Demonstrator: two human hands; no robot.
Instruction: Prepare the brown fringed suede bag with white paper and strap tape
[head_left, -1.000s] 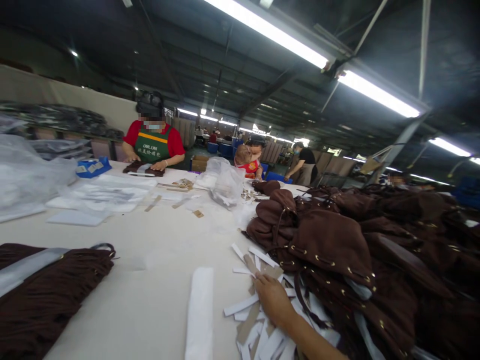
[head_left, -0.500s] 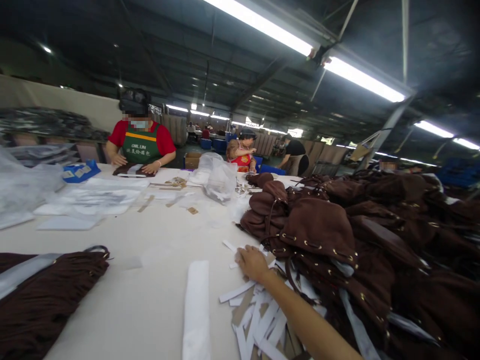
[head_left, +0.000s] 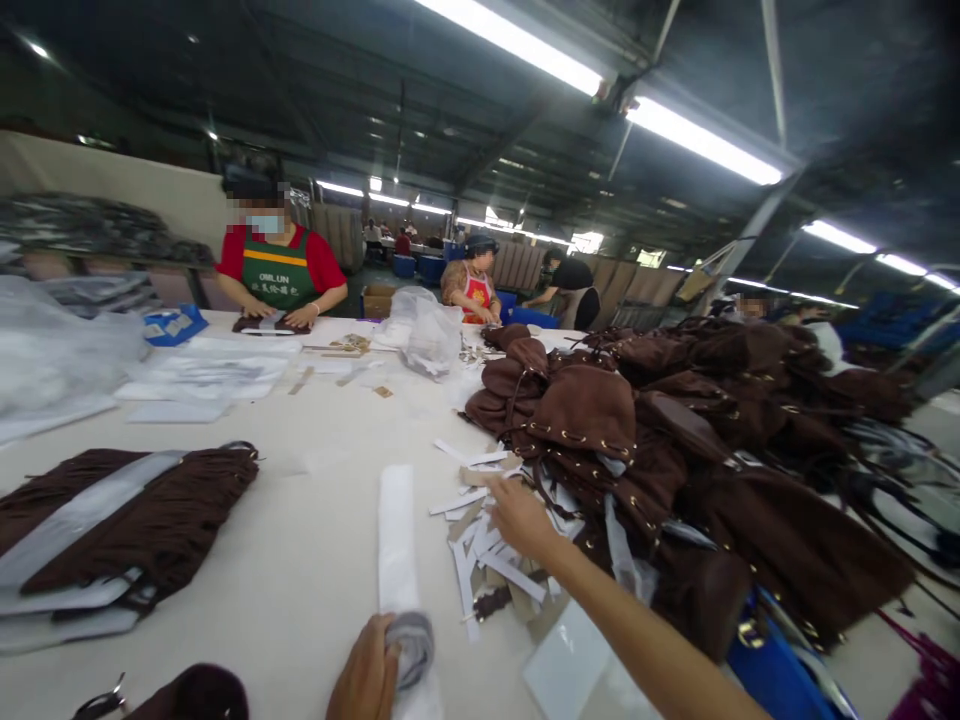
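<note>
Low in the view, my left hand [head_left: 367, 672] is closed around the edge of a small grey-and-white roll [head_left: 412, 648], the material of which I cannot make out. The roll rests over the near end of a long white strip [head_left: 396, 535] lying on the table. My right hand [head_left: 523, 518] reaches over a heap of loose white and brown paper strips [head_left: 517, 575]. Its fingertips are drawn together on a brownish-white paper strip [head_left: 484, 478] at the heap's far side. Just beyond that hand lies a brown drawstring bag [head_left: 585, 405].
Many brown bags [head_left: 810, 510] are piled along the right. Another brown bag [head_left: 127, 520] with a grey band lies at left. Plastic bags [head_left: 431, 335] and a blue box [head_left: 174, 325] sit farther back. Across the table a co-worker [head_left: 277, 270] presses on a brown item.
My left hand has come into view with the grey-and-white roll. My right hand has shifted slightly among the strips. The view has turned right and tilted down.
</note>
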